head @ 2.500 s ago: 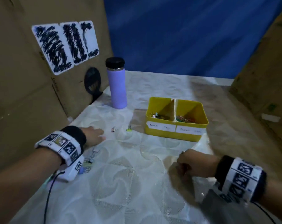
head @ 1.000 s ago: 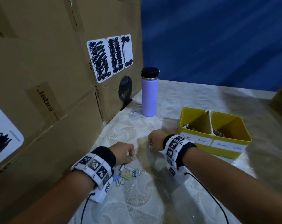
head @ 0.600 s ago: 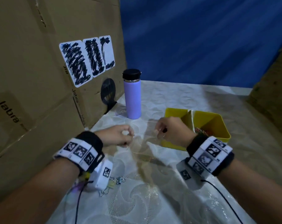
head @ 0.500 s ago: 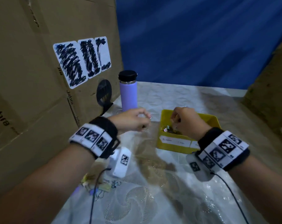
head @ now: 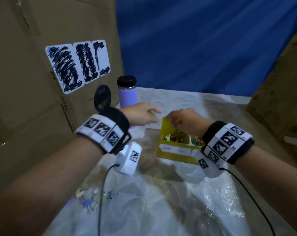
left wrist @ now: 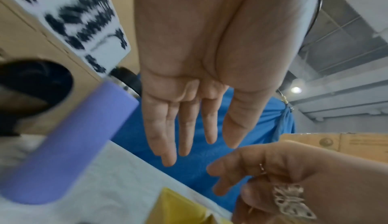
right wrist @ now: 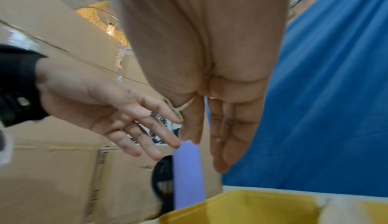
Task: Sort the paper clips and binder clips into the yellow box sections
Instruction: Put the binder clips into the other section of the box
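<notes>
Yellow box (head: 176,156) beneath both hands' straight, empty fingers (left wrist: 184,128).

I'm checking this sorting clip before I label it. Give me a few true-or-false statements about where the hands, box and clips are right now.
1. Both hands are open. True: left hand and right hand show straight fingers, holding nothing.
2. The right hand is over the yellow box. True.
3. The purple bottle lies on its side. False: it stands upright, black lid on.
4. No clips remain on the table. False: a cluster of binder clips lies under the left forearm.
5. The box has one undivided section. False: a divider splits it into two.
</notes>
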The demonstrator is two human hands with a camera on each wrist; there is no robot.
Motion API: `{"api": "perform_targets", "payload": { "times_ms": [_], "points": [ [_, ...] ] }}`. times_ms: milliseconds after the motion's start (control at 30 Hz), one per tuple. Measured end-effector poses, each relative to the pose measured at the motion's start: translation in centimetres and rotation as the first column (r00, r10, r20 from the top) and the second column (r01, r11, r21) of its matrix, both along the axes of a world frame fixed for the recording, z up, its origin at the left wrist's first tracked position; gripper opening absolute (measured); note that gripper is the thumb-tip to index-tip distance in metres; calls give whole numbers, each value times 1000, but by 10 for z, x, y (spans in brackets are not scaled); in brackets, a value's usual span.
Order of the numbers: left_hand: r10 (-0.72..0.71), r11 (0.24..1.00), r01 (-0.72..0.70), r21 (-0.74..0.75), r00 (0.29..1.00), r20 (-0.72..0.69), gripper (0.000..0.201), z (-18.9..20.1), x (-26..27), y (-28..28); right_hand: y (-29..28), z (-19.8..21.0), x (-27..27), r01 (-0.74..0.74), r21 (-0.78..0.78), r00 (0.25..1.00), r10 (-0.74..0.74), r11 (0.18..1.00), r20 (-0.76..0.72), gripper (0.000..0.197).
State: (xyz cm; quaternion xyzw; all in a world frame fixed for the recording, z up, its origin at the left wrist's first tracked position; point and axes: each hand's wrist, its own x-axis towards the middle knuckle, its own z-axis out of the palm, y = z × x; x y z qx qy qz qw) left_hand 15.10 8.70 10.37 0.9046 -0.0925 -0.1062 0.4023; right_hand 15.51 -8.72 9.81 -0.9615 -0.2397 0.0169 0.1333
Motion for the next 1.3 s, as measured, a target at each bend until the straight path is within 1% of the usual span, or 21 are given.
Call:
{"api": "perform_targets", "payload": {
  "times_ms": [67,133,167,233,267,333,400,467,500,533,600,633,700,767,833,900,967,1067,1133,1233,1300],
  "points": [
    [51,997,-50,60,999,-15,16,-17,-22,36,23,-14,-20,-160,-11,986,159,987,-52,39],
    [122,977,-111,179,991,-52,19,-38,-44,72,50,-36,-39,-294,-61,949,284,954,-138,36],
    [167,953,-152,263,985,-36,22,-48,-56,88,63,-48,-47,-346,-84,927,327,935,-181,34],
    [253,881,-233,412,967,6,23,-66,-77,115,89,-69,-62,-409,-133,893,365,903,-262,33],
    [293,845,-253,470,956,-11,23,-76,-87,128,100,-76,-70,-429,-153,879,373,890,-297,37],
    [346,769,-217,601,932,-106,30,-95,-106,148,121,-85,-82,-452,-187,860,371,872,-349,46],
    [382,725,-151,672,900,-210,45,-113,-120,159,139,-90,-93,-462,-175,851,380,869,-362,51],
    [401,726,-131,675,878,-261,54,-125,-130,161,154,-93,-100,-466,-101,832,397,879,-386,58],
    [396,727,-124,675,879,-265,60,-130,-134,158,161,-95,-104,-496,-110,817,420,861,-395,63],
    [393,722,-117,682,881,-264,66,-132,-137,157,167,-96,-107,-546,-165,803,456,821,-384,64],
    [372,716,-114,689,897,-238,65,-130,-142,151,175,-96,-110,-599,-287,794,505,748,-339,53],
    [352,733,-116,671,908,-227,60,-126,-145,148,176,-97,-110,-596,-315,800,513,738,-312,45],
    [283,814,-95,573,926,-249,54,-119,-150,144,171,-97,-106,-580,-322,813,507,748,-288,36],
    [197,875,-45,482,943,-269,57,-115,-158,132,157,-97,-99,-566,-299,818,481,768,-314,32],
    [179,885,-57,463,958,-224,58,-118,-162,118,138,-95,-91,-545,-280,824,444,790,-352,31],
    [161,891,-60,450,968,-190,49,-119,-159,105,119,-94,-83,-520,-286,834,406,805,-374,31],
    [102,900,-2,436,973,-207,42,-116,-153,97,104,-96,-80,-488,-311,849,360,816,-386,31],
    [7,892,96,442,974,-226,35,-113,-141,80,91,-100,-81,-461,-397,876,336,794,-345,37],
    [-28,885,118,451,979,-202,35,-114,-138,68,88,-101,-82,-440,-394,886,317,807,-338,40],
    [-53,891,129,436,982,-181,36,-117,-130,60,79,-100,-79,-423,-390,898,322,818,-300,34],
    [-44,919,105,380,985,-165,34,-114,-123,62,70,-102,-76,-412,-391,907,328,823,-266,27]
  ]
}}
